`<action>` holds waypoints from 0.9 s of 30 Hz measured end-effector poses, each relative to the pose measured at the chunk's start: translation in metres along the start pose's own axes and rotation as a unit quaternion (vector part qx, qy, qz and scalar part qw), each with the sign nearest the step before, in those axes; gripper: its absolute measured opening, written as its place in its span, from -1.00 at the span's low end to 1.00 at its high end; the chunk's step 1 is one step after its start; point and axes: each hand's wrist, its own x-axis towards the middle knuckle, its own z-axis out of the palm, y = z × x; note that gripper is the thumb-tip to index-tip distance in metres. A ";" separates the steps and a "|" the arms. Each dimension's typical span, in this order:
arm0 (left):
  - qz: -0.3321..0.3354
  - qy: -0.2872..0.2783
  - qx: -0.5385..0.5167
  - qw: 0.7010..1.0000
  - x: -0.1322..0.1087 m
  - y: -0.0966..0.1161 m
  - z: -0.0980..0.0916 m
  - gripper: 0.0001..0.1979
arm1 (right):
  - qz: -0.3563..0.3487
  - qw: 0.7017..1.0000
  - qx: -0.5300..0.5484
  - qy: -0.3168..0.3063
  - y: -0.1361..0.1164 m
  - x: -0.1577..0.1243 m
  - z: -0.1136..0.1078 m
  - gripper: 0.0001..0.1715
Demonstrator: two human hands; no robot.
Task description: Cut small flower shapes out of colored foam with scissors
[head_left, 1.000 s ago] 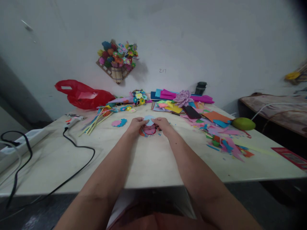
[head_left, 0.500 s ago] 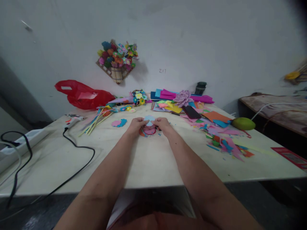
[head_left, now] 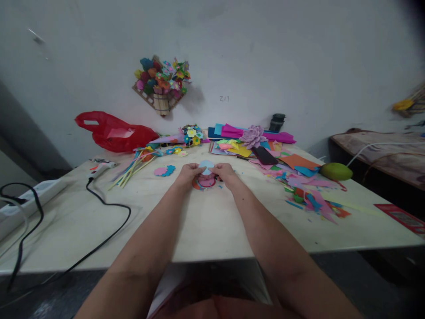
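Note:
Both my hands meet at the middle of the pale table (head_left: pixel 206 221). My left hand (head_left: pixel 187 173) and my right hand (head_left: pixel 225 173) each pinch an edge of a small light-blue paper piece (head_left: pixel 206 166), holding it between them. Just under the hands lies a round pink and red paper cut-out (head_left: pixel 206 181) on the table. My fingers are curled; part of the blue piece is hidden behind them.
Coloured paper sheets and scraps (head_left: pixel 299 177) cover the right side, with a purple paper flower (head_left: pixel 253 135), a green oval object (head_left: pixel 336 171) and a dark phone-like slab (head_left: pixel 264 155). At left: a glue gun (head_left: pixel 101 167) with black cable (head_left: pixel 109 208), a red bag (head_left: pixel 114 130), coloured sticks (head_left: pixel 133 167).
Almost nothing: my hands stay together on the light-blue piece, with only slight finger movement; the view shifts a little.

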 end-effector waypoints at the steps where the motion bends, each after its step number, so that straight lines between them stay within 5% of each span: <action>1: 0.001 -0.001 0.001 1.000 0.000 0.000 0.000 -0.70 | 0.000 1.000 0.001 0.000 0.000 0.000 0.000 -0.73; 27: -0.013 -0.039 0.026 0.999 -0.002 0.000 0.000 -0.72 | -0.013 1.000 0.020 -0.002 -0.001 0.000 0.000 -0.84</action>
